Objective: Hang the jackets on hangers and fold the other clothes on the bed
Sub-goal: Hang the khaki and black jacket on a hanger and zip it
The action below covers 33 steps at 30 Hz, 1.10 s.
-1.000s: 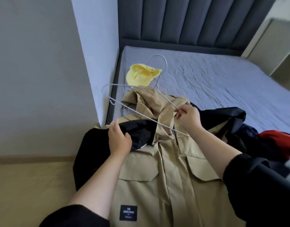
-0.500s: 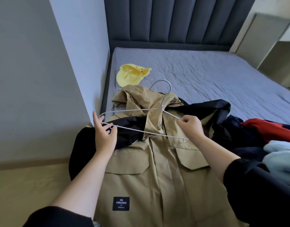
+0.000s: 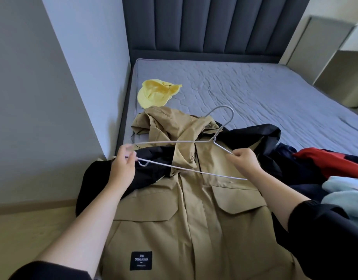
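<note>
Holding the wire hanger [image 3: 174,141] just above the tan jacket [image 3: 194,209] spread front-up on the bed [image 3: 254,87]: left hand [image 3: 122,168] pinches one end, right hand [image 3: 245,163] fingers curl round the other. Best to feed one end in at the collar, which looks bunched, though that's hard to tell.

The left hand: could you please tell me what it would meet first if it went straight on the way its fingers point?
Probably the bunched hood of the tan jacket, just beyond the left hand and the thin silver wire hanger it pinches; depth is unclear, so it might pass above.
</note>
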Each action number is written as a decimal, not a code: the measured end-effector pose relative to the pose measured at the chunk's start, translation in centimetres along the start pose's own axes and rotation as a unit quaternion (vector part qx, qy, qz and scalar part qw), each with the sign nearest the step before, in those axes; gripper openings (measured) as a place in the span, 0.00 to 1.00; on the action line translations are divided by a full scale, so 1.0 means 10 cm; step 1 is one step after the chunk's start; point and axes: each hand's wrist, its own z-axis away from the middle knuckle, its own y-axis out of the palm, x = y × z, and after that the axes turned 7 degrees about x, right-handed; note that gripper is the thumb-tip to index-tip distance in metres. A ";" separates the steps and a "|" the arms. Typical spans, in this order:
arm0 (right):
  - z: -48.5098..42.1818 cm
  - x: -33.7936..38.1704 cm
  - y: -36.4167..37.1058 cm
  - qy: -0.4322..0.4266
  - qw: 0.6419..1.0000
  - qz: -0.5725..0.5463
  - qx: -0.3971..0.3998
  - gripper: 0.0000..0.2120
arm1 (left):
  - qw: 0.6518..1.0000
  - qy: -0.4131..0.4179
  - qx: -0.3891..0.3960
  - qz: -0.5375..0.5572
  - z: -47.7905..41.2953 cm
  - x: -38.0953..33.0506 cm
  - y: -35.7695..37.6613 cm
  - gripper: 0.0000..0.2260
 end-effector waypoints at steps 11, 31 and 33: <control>-0.19 0.27 -0.15 -0.018 0.978 -0.165 -0.128 0.24 | 0.958 -0.114 0.064 0.255 0.00 -0.23 0.63 0.08; -0.46 0.67 -0.42 -0.005 0.939 -0.292 -0.179 0.12 | 0.953 -0.139 0.078 0.259 -0.41 -0.85 0.29 0.14; -0.42 0.87 -0.45 -0.064 0.957 -0.243 -0.147 0.13 | 0.955 -0.131 0.084 0.254 -0.43 -1.05 0.15 0.12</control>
